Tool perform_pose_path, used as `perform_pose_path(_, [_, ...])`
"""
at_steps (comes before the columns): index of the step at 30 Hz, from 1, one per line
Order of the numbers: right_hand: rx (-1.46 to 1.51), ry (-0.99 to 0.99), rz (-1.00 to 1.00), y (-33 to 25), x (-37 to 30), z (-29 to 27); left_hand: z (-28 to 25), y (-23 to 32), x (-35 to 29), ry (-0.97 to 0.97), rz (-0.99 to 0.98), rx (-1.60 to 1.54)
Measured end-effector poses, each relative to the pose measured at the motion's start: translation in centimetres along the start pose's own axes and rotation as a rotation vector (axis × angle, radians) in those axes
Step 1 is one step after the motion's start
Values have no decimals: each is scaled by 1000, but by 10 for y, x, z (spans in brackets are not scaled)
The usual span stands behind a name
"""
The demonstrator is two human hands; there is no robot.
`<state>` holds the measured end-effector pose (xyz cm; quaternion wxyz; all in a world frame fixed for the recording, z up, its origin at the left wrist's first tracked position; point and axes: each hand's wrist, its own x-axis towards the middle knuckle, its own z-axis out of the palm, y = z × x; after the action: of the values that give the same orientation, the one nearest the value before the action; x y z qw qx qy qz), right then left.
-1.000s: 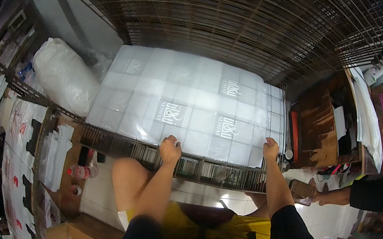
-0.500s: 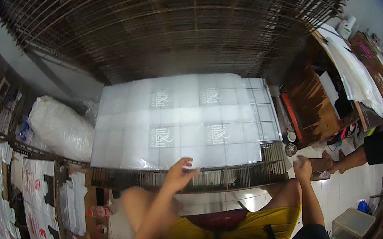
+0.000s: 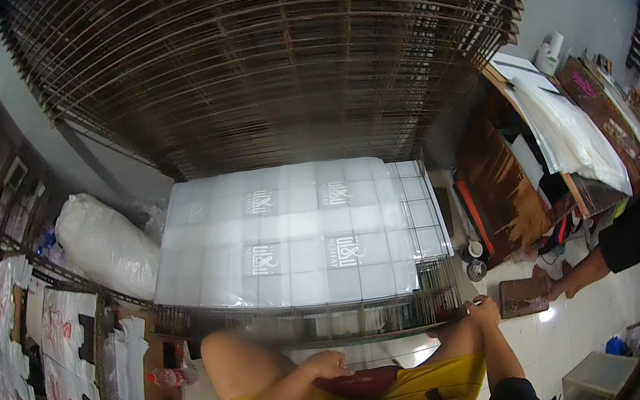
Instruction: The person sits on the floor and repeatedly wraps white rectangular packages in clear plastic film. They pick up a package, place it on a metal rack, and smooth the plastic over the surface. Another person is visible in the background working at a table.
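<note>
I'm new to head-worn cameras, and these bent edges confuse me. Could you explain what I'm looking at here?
There is no machine here, just a person's two bare hands. The view comes from the left of two fisheye cameras on that person's head, looking down; the wide lens bends straight edges.

The left hand is over the lap and the right hand is by the right knee. Neither clearly holds anything.

In front, pale plastic sheeting with printed marks lies on a wire rack, with more wire racks above and behind it. A bulky white bag sits to the left. At the right, a leg belongs to someone else.
</note>
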<state>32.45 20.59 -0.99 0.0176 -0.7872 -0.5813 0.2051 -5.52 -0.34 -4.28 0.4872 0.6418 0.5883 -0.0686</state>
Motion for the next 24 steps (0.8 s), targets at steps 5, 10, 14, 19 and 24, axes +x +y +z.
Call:
perform_pose_path(5, [-43,7,-23,3,1,2,11,-17,15,-54,-49,-58])
perform_pose_path(10, [-36,-15,-21,3,2,2,7,-19,20,57,-91,-177])
perform_pose_path(14, [-57,-17,-21,1,4,0,-6,-12,19,-112,-105,-124])
perform_pose_path(19, [-58,-9,-18,-1,3,0,6,-24,24,-15,-81,-146])
perform_pose_path(24, [-52,-37,-21,-3,0,-3,-2,-16,17,10,-102,-92])
